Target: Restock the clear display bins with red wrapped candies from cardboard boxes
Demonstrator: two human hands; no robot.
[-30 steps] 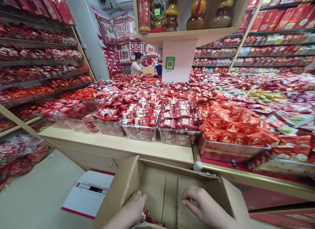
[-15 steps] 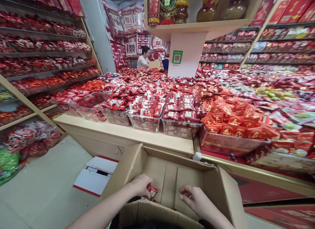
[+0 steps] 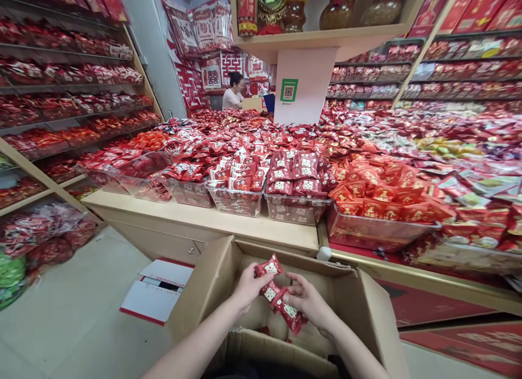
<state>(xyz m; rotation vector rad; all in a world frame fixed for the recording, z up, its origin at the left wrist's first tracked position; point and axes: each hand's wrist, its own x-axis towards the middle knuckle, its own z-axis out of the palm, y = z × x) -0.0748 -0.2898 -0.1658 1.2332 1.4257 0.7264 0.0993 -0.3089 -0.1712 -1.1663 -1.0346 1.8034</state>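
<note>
Above the open cardboard box (image 3: 206, 281), my left hand (image 3: 247, 287) grips small red candy packets with white double-happiness characters. One candy packet (image 3: 268, 266) sticks up past the fingers and another packet (image 3: 270, 292) lies beneath the thumb. My right hand (image 3: 313, 304) is closed on a third packet (image 3: 294, 315) at the lower right of this bunch, its thumb and fingers against it. The packets overlap, so I cannot tell exactly how many are held. Low inside the box, a bit of red wrapper (image 3: 264, 330) shows near its close wall.
Clear plastic bins, one with maroon packets (image 3: 299, 207), line the wooden counter (image 3: 196, 216) beyond the box. A white carton (image 3: 153, 297) lies on the floor at left, near bagged goods (image 3: 49, 229). A person (image 3: 233, 93) sits far back.
My left hand has risen from inside the box with the red packets. My right hand has come up and taken hold of a packet; before, it held nothing visible.
</note>
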